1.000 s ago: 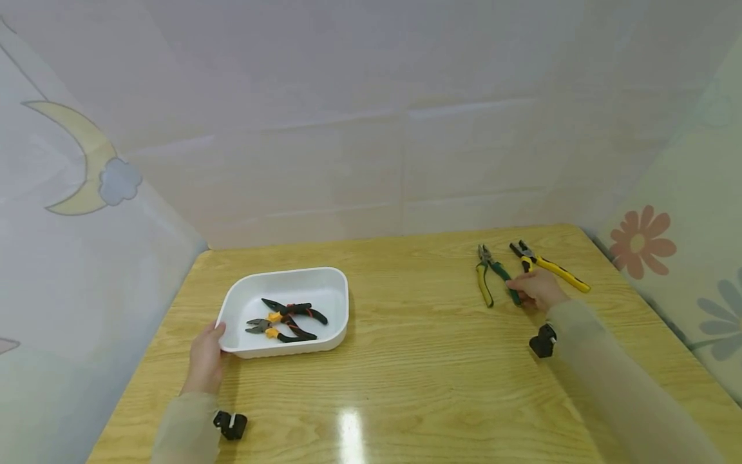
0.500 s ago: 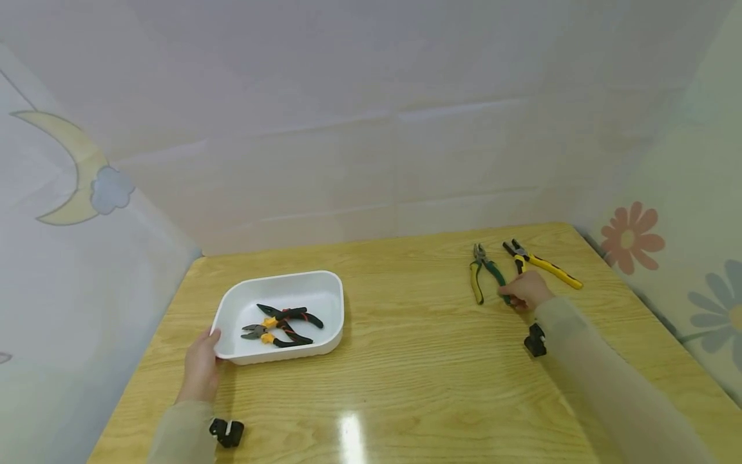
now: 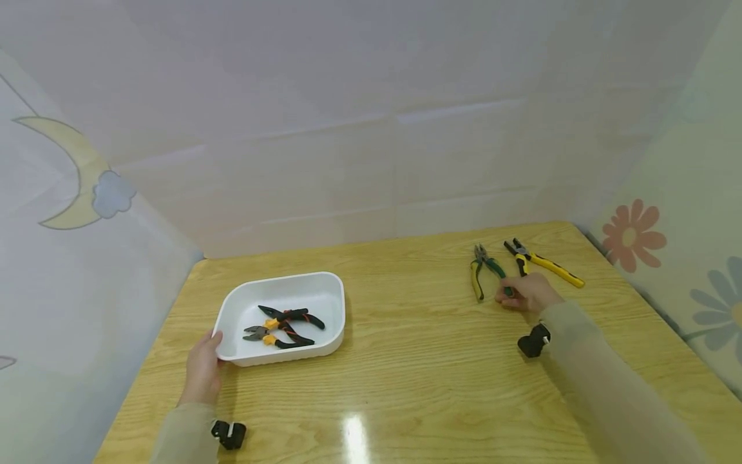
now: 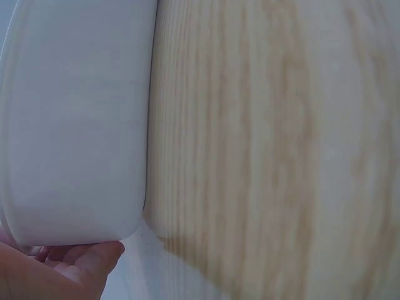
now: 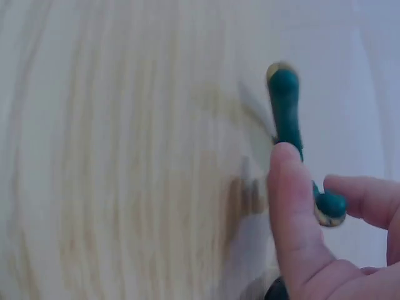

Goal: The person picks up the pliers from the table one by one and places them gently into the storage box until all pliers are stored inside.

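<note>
In the head view my left hand (image 3: 203,367) grips the near left corner of a white plastic tray (image 3: 336,345), thumb at the rim. The left wrist view shows its fingers (image 4: 94,265) against the tray's outer wall. Inside the tray lie needle-nose pliers (image 3: 315,319) with black and red handles, overlapped by pliers (image 3: 292,344) with orange and black handles. On the right, my right hand (image 3: 533,291) pinches the green handle of green and yellow pliers (image 3: 476,280) between thumb and fingers. Their metal nose points away from me.
Yellow and black pliers (image 3: 556,269) lie just beyond my right hand, one handle partly hidden by it. The wooden table (image 3: 406,361) meets a pale backdrop (image 3: 371,161) at its far edge and printed backdrops at both sides.
My right fingers have come further over the end of the green handle, hiding its tip. The left hand keeps its grip on the tray. The head view has shifted slightly.
</note>
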Available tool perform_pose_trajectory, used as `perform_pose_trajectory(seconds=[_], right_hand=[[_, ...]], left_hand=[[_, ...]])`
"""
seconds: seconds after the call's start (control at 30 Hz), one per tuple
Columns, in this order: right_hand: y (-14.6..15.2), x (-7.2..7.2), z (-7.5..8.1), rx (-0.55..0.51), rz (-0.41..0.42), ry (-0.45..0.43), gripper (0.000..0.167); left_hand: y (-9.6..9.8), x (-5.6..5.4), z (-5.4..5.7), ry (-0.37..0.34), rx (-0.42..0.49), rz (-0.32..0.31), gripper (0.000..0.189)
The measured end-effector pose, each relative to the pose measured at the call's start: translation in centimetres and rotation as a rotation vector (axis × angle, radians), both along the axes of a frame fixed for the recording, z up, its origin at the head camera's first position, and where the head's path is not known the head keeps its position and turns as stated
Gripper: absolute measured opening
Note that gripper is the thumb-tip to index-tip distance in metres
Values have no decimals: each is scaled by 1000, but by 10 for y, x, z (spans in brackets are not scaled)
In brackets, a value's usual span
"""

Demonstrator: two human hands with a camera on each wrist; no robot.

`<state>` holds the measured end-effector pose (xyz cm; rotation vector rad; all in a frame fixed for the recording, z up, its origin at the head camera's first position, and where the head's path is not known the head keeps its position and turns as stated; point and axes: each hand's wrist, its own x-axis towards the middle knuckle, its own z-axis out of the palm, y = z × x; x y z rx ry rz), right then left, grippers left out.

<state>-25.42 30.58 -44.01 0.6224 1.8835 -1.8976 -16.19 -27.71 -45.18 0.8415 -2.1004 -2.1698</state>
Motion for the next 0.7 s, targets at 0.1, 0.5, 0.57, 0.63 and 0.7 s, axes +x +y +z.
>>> perform_pose_trajectory(seconds=[0.1, 0.5, 0.57, 0.63, 0.7], right_hand=[[-3, 0, 7, -177, -48, -9, 15], [-7, -3, 4, -317, -4, 25, 26], [-7, -4, 2, -350, 1, 14, 20], [-7, -4, 0, -358, 11, 8, 26], [-7, -5, -1, -347, 29, 11, 38]], left_hand=[[-1, 1, 0, 1, 2, 11, 57], [-2, 0, 0, 4, 13, 30, 56], [-2, -1, 0, 2, 14, 33, 56], [-1, -2, -1, 0, 14, 38, 56], [0, -3, 0, -3, 8, 38, 56]])
